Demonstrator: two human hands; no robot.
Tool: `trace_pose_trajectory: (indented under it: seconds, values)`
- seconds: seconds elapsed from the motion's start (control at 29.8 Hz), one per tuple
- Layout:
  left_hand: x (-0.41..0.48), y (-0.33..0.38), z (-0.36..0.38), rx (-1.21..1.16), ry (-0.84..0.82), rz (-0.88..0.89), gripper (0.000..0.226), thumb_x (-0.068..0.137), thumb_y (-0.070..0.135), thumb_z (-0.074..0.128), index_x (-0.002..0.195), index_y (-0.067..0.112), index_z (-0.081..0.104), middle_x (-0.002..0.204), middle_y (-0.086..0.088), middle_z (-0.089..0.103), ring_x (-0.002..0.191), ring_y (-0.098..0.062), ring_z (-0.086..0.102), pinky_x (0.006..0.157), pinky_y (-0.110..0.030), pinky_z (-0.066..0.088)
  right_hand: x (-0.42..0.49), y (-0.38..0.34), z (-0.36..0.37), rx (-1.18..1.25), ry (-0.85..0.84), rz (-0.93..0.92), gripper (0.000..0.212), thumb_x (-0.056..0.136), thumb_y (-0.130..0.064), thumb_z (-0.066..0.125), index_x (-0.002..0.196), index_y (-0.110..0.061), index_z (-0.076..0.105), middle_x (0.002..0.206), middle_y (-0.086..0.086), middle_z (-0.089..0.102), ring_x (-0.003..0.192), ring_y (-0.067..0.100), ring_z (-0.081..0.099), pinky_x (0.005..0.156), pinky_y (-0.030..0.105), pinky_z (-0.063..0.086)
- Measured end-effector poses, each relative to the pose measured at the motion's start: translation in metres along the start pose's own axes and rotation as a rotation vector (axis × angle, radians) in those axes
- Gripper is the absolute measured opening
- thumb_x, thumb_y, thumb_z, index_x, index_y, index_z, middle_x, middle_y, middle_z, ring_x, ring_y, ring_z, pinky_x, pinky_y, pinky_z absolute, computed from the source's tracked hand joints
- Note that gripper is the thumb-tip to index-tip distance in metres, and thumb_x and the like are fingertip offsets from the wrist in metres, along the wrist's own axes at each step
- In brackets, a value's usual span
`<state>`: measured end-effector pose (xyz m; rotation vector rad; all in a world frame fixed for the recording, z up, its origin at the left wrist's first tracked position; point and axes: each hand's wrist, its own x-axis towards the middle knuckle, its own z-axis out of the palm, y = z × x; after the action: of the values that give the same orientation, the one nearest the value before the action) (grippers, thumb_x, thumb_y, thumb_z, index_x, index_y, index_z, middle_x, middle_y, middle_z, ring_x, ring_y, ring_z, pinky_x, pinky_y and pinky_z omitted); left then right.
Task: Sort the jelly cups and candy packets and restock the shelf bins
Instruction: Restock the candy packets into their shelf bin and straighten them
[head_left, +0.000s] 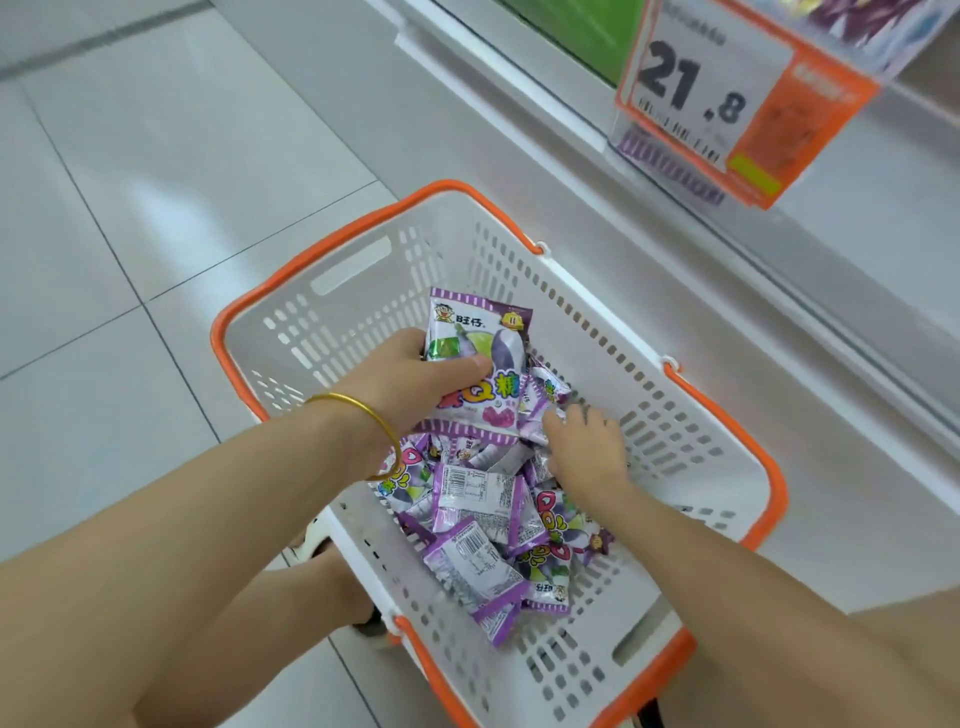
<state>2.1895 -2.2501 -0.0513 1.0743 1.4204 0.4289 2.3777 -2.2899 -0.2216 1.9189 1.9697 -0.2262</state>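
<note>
A white plastic basket (675, 447) with an orange rim stands on the floor and holds several purple candy packets (483, 551) in a heap. My left hand (415, 384), with a gold bangle on the wrist, grips a stack of purple packets (483, 364) held upright above the heap. My right hand (587, 441) reaches down into the pile, its fingers curled on a small purple packet (537, 423) beside the stack. No jelly cups are visible.
A white shelf unit (727, 249) runs along the right side of the basket. An orange price tag (727, 98) reading 21.8 hangs from the shelf edge above. Grey floor tiles (156, 182) lie to the left. My foot shows under the basket's near edge.
</note>
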Motion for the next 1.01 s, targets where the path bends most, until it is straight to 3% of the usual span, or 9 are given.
trace_pose_trajectory:
  seconds: [0.17, 0.24, 0.34, 0.47, 0.57, 0.67, 0.81, 0.91, 1.01]
  values:
    - [-0.009, 0.012, 0.015, 0.106, 0.029, 0.134, 0.034, 0.084, 0.030, 0.069, 0.109, 0.011, 0.058, 0.106, -0.014, 0.067, 0.094, -0.029, 0.064, 0.089, -0.044, 0.051, -0.035, 0.011, -0.052, 0.990, -0.145, 0.389, 0.010, 0.096, -0.019, 0.037, 0.089, -0.015, 0.042, 0.076, -0.001, 0.045, 0.063, 0.014, 0.042, 0.055, 0.027, 0.034]
    - [-0.016, 0.018, 0.020, 0.139, 0.055, 0.218, 0.030, 0.087, 0.027, 0.065, 0.109, 0.010, 0.055, 0.099, -0.010, 0.064, 0.080, -0.019, 0.060, 0.069, -0.023, 0.051, -0.055, 0.021, -0.079, 1.403, -0.291, 0.509, 0.007, 0.094, -0.014, 0.040, 0.089, -0.016, 0.045, 0.083, 0.001, 0.041, 0.067, 0.017, 0.044, 0.063, 0.035, 0.051]
    - [-0.033, 0.028, 0.028, 0.119, 0.078, 0.324, 0.021, 0.088, 0.026, 0.063, 0.101, 0.016, 0.050, 0.079, -0.001, 0.054, 0.063, -0.009, 0.047, 0.040, -0.006, 0.037, -0.095, 0.040, -0.115, 1.704, -0.370, 0.512, 0.024, 0.091, -0.017, 0.050, 0.115, -0.016, 0.050, 0.123, 0.007, 0.044, 0.104, 0.034, 0.054, 0.063, 0.044, 0.057]
    - [-0.054, 0.028, 0.036, 0.122, 0.060, 0.410, 0.021, 0.088, 0.028, 0.063, 0.081, 0.021, 0.045, 0.073, 0.000, 0.048, 0.062, -0.013, 0.047, 0.049, -0.009, 0.045, -0.143, 0.054, -0.151, 1.512, -0.120, 0.351, 0.016, 0.089, -0.034, 0.060, 0.085, -0.019, 0.064, 0.085, -0.002, 0.060, 0.082, 0.018, 0.057, 0.078, 0.037, 0.052]
    - [-0.065, 0.025, 0.039, 0.095, -0.019, 0.365, 0.025, 0.088, 0.025, 0.064, 0.106, 0.016, 0.051, 0.090, -0.003, 0.058, 0.074, -0.012, 0.059, 0.060, -0.028, 0.058, -0.165, 0.058, -0.170, 1.164, 0.161, 0.176, 0.052, 0.089, -0.054, 0.052, 0.056, -0.015, 0.042, 0.055, -0.001, 0.034, 0.052, 0.013, 0.036, 0.053, 0.026, 0.031]
    - [-0.072, 0.024, 0.044, 0.019, -0.110, 0.308, 0.032, 0.089, 0.019, 0.063, 0.117, 0.019, 0.047, 0.105, -0.004, 0.057, 0.083, -0.013, 0.062, 0.059, -0.036, 0.060, -0.172, 0.058, -0.182, 0.884, 0.359, 0.117, 0.058, 0.088, -0.059, 0.045, 0.051, -0.018, 0.029, 0.045, -0.002, 0.028, 0.038, 0.012, 0.034, 0.050, 0.032, 0.027]
    - [-0.071, 0.022, 0.049, 0.049, -0.133, 0.353, 0.038, 0.089, 0.016, 0.062, 0.120, 0.026, 0.042, 0.112, -0.007, 0.059, 0.090, -0.018, 0.063, 0.055, -0.034, 0.059, -0.166, 0.061, -0.193, 0.506, 0.481, 0.119, 0.057, 0.088, -0.064, 0.037, 0.061, -0.015, 0.048, 0.049, -0.001, 0.043, 0.061, 0.023, 0.051, 0.053, 0.032, 0.031]
    - [-0.067, 0.021, 0.052, 0.105, -0.174, 0.414, 0.045, 0.090, 0.016, 0.061, 0.128, 0.028, 0.040, 0.118, -0.004, 0.057, 0.092, -0.017, 0.063, 0.050, -0.027, 0.057, -0.163, 0.067, -0.201, 0.434, 0.468, 0.032, 0.056, 0.087, -0.064, 0.033, 0.060, -0.016, 0.045, 0.052, -0.003, 0.042, 0.061, 0.024, 0.046, 0.052, 0.032, 0.031]
    - [-0.063, 0.024, 0.054, 0.139, -0.215, 0.433, 0.038, 0.091, 0.016, 0.059, 0.108, 0.045, 0.043, 0.107, 0.007, 0.058, 0.087, -0.014, 0.064, 0.055, -0.031, 0.059, -0.155, 0.070, -0.207, 0.433, 0.446, -0.013, 0.055, 0.090, -0.061, 0.034, 0.061, -0.016, 0.048, 0.052, -0.003, 0.042, 0.058, 0.020, 0.042, 0.051, 0.032, 0.029]
